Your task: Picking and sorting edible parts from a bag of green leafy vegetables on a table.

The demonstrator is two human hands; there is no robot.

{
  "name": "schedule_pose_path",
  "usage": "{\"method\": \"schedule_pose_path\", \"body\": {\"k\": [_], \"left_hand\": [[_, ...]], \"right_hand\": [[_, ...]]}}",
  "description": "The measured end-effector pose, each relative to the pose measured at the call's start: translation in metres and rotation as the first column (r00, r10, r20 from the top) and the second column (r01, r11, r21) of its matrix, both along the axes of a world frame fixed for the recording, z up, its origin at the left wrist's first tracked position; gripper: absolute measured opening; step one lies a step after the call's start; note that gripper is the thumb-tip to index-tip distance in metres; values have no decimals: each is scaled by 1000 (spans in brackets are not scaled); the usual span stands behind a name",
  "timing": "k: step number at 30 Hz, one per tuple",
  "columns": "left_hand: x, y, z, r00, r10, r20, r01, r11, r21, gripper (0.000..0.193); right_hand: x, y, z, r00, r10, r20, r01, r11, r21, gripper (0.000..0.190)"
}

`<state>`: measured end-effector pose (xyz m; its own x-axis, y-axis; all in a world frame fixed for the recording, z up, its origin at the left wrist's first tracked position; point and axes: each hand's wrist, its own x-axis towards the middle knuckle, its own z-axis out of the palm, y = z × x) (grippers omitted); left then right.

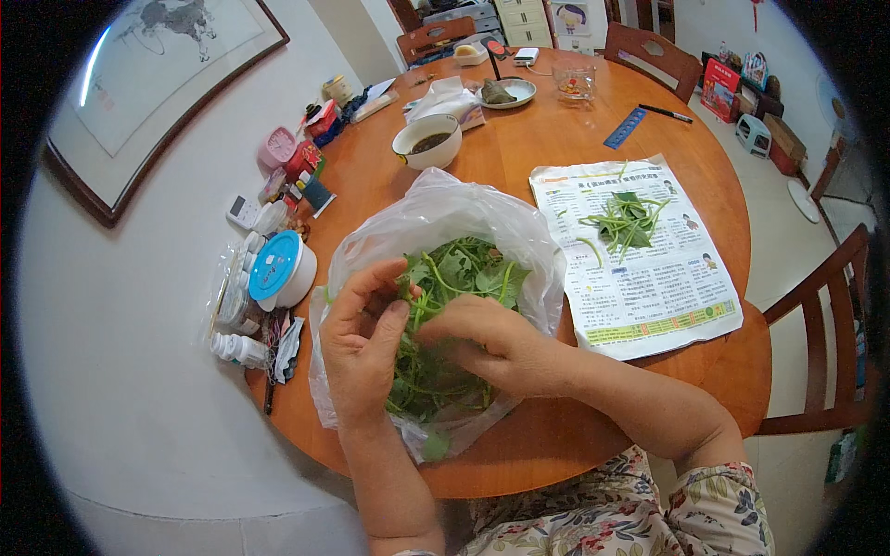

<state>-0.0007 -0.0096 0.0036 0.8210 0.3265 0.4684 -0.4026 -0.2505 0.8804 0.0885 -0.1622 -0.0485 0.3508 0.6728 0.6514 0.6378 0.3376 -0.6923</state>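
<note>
A translucent white plastic bag point(445, 194) lies wide on the table in front of me, filled with leafy green vegetable stems point(480, 271). My left hand point(368, 340) is raised over the bag's left side, pinching a green stem point(413, 288) between thumb and fingers. Motion blurs my right hand point(500, 340), which is curled over the greens at the bag's middle; what its fingertips hold is hidden. To the right, a small pile of green stalks and leaf pieces point(629, 222) rests on a folded newspaper point(653, 295). One loose leaf point(436, 446) shows at the bag's near edge.
Beyond the bag stand a bowl of dark liquid point(427, 139), a tissue pack point(448, 101), a plate point(525, 90) and a glass ashtray point(576, 82). A blue ruler point(624, 128) and a black pen point(665, 114) lie behind the newspaper. A blue-lidded tub point(274, 267) stands left.
</note>
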Motion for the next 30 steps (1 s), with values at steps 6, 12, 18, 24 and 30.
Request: {"method": "schedule_pose_path", "body": {"k": [6, 12, 18, 24, 30], "left_hand": [[2, -1, 0, 992, 85, -89, -80, 995, 66, 38], [2, -3, 1, 959, 265, -95, -215, 908, 360, 38], [1, 7, -2, 972, 227, -62, -167, 851, 498, 32], [7, 6, -5, 963, 269, -35, -202, 798, 568, 31], [8, 9, -8, 945, 324, -32, -244, 770, 590, 30]], "right_hand": [[0, -5, 2, 946, 41, -320, -59, 997, -45, 28], [9, -4, 0, 739, 120, -663, -118, 992, 48, 19], [14, -7, 7, 578, 130, -805, -111, 991, 81, 19], [22, -12, 6, 414, 253, -874, -174, 965, 197, 19], [14, -13, 12, 592, 163, -789, -218, 975, 38, 16]]}}
